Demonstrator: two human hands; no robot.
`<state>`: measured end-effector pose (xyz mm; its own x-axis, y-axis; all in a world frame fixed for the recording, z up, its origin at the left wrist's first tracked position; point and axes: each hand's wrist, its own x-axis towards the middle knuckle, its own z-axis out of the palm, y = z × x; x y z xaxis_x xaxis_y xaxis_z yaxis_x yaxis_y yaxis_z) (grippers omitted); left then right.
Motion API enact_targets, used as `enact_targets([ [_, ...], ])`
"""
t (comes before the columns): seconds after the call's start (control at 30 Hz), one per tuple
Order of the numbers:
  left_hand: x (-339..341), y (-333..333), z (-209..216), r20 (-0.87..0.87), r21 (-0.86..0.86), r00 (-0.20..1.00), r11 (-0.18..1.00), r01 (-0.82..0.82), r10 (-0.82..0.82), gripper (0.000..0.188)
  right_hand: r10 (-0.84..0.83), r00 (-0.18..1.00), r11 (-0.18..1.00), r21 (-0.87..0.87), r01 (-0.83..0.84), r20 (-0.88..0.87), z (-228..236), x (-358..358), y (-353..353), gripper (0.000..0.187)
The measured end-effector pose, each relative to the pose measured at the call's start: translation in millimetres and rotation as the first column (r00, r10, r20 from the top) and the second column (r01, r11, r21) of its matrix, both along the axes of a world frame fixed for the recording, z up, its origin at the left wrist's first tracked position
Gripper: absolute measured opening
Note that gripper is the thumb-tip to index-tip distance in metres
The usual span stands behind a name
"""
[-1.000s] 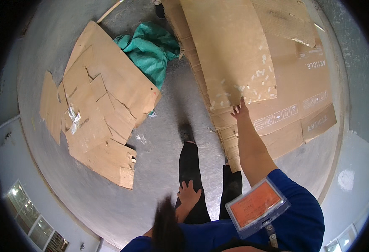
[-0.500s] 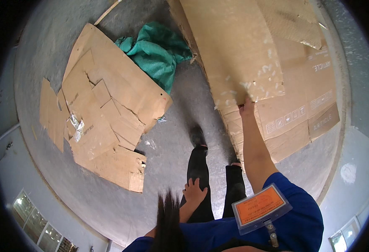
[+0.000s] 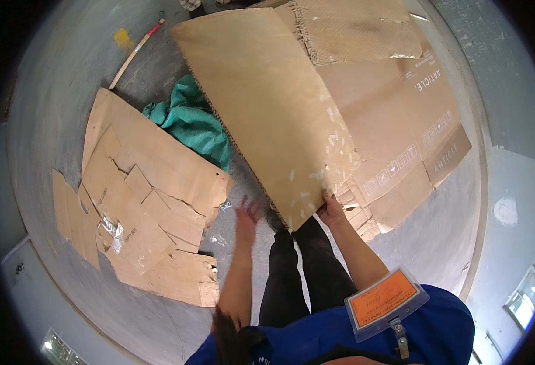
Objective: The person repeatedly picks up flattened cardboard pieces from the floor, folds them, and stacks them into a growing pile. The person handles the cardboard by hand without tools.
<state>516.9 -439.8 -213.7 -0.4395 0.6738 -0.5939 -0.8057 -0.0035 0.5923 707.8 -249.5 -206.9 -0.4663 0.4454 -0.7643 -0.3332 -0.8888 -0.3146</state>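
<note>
A long tan cardboard sheet, marked with pale scraps near its close end, slants across the middle. My right hand grips its near edge, fingers hidden in part under the board. Beside the sheet's left edge, my left hand is raised over the floor, holding nothing, its fingers apart and slightly blurred. More flattened cardboard with white printing lies beneath and to the right of the sheet. A rougher, torn-edged cardboard piece rests on top of that stack at the far end.
On the left lies another pile of torn, flattened cardboard. A crumpled green sack sits between the two piles. Beyond it are a thin stick with a red end and, at the top edge, another person's foot. Walls rise on both sides.
The cardboard sheet has swung left and come nearer, now partly covering the green sack, with my right hand still on its edge. My left hand has left my thigh and reached forward.
</note>
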Motion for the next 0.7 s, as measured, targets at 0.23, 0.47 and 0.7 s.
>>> enact_targets([
  [0.23,-110,149,14,-0.057,-0.115,0.998,0.993,0.009,-0.016,0.053,0.977,0.013,0.077,-0.293,-0.953,0.213,-8,17,87,0.03],
  [0.47,-99,158,-49,-0.189,-0.232,0.967,0.95,-0.212,0.169,0.051,0.071,0.995,0.934,0.344,-0.093,0.076,-40,-95,334,0.017],
  [0.7,-95,160,-80,-0.172,-0.202,0.97,0.958,-0.205,0.172,0.049,-0.263,0.942,0.963,0.12,0.243,0.21,-45,-224,413,0.048],
])
